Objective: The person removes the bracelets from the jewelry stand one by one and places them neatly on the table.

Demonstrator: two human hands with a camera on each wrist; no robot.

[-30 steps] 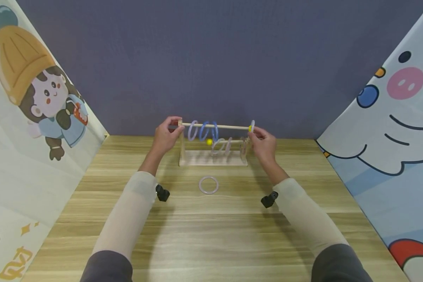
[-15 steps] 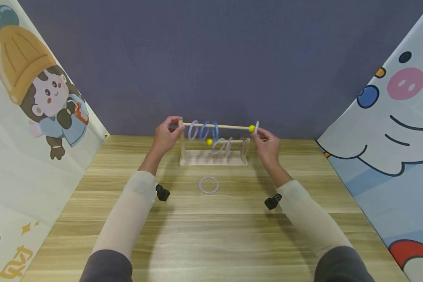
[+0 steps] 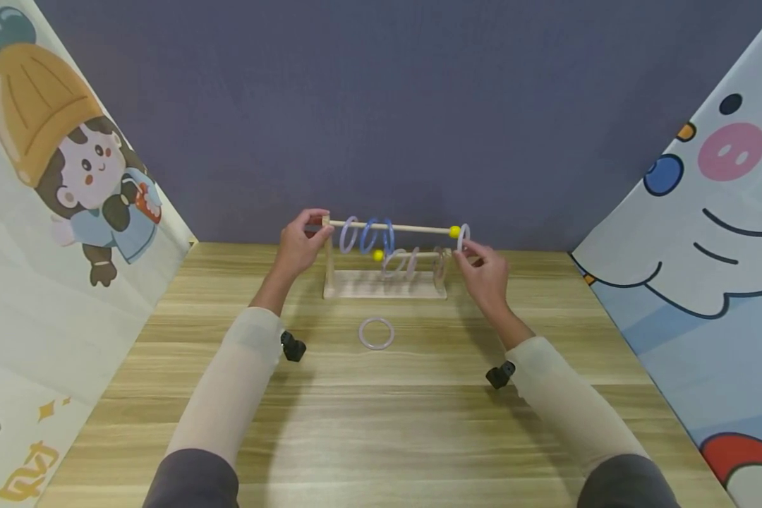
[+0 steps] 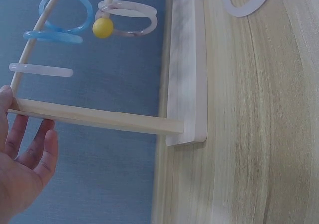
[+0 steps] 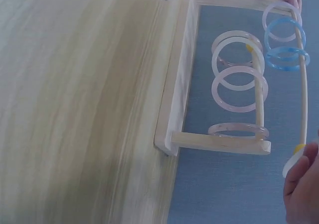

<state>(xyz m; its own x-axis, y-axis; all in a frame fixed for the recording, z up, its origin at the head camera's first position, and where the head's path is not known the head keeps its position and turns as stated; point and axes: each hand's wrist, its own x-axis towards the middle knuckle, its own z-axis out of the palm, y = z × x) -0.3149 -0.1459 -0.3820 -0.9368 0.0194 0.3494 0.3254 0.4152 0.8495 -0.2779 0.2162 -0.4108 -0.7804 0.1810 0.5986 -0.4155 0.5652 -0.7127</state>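
My left hand (image 3: 298, 243) grips the top of the left post (image 4: 99, 118) of a wooden bangle stand (image 3: 355, 288). My right hand (image 3: 485, 275) pinches a white bangle (image 5: 293, 163) between thumb and fingertips, just beyond the yellow ball (image 3: 454, 231) at the free right end of the upper rod (image 3: 419, 228). A pale lilac bangle (image 4: 42, 69) and two blue ones (image 4: 52, 37) hang on that rod, towards the left. On the lower rod (image 5: 258, 102), pale bangles (image 5: 239, 109) hang in several places; its yellow ball (image 4: 102, 28) is at the left end.
One pale bangle (image 3: 377, 348) lies flat on the wooden table (image 3: 381, 437) in front of the stand. A dark wall panel (image 3: 381, 127) rises right behind. Printed cartoon panels (image 3: 51, 317) stand on both sides.
My right hand has moved right and slightly down, carrying the white bangle past the yellow ball to beyond the rod's end. The left hand stays at the post.
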